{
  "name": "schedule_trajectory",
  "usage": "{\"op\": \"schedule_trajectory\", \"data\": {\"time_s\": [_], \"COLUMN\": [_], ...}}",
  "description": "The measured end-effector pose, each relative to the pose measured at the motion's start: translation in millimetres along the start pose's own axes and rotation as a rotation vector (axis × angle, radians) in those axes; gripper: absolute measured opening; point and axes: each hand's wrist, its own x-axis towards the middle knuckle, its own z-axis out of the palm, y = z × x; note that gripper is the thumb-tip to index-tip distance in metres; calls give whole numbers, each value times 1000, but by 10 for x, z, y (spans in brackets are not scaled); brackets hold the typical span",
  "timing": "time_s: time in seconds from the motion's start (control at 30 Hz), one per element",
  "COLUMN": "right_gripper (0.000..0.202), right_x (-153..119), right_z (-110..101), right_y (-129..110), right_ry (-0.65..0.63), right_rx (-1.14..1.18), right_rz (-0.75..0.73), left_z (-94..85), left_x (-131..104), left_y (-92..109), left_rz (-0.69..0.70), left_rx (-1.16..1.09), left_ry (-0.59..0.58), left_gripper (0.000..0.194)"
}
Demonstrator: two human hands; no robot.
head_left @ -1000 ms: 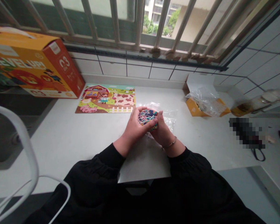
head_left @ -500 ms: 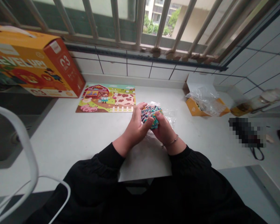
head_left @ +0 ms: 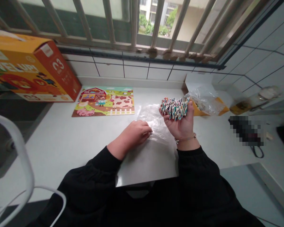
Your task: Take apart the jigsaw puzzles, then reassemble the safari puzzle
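A thick stack of puzzle pieces (head_left: 174, 108), seen edge-on, is gripped in my right hand (head_left: 181, 124), raised above the counter. My left hand (head_left: 138, 134) is closed at the left edge of a crumpled clear plastic bag (head_left: 156, 121), its fingertips pinched at the plastic. The bag lies on the white counter between my hands. To the left, a farm picture board (head_left: 104, 101) with a barn, a cow and a pig lies flat.
An orange box (head_left: 56, 72) stands at the back left beside a sink (head_left: 4, 151). At the back right sits an opened small box (head_left: 221, 105) with clear plastic in it. A white cable (head_left: 26, 157) curves at the left; a blurred dark object (head_left: 246, 130) lies right.
The puzzle pieces, formerly between both hands, have moved right and up in my right hand. My left hand has let go of them and come down to the bag. The view has shifted slightly.
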Motion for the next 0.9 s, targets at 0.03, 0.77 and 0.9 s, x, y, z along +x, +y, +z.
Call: {"op": "schedule_trajectory", "data": {"time_s": [0.03,0.77,0.9], "right_gripper": [79,84,75], "right_x": [-9,-174,-140], "right_z": [9,160,98], "right_y": [-6,362,407], "right_ry": [-5,-401,-253], "right_rx": [-1,-284,-313], "right_rz": [-4,315,315], "left_z": [-25,-321,-338], "left_x": [-3,-40,-47], "left_y": [-5,146,160], "left_rz": [-30,-434,-416], "left_rx": [-23,-98,-134], "left_ry": [40,713,740], "left_gripper": [17,17,24]}}
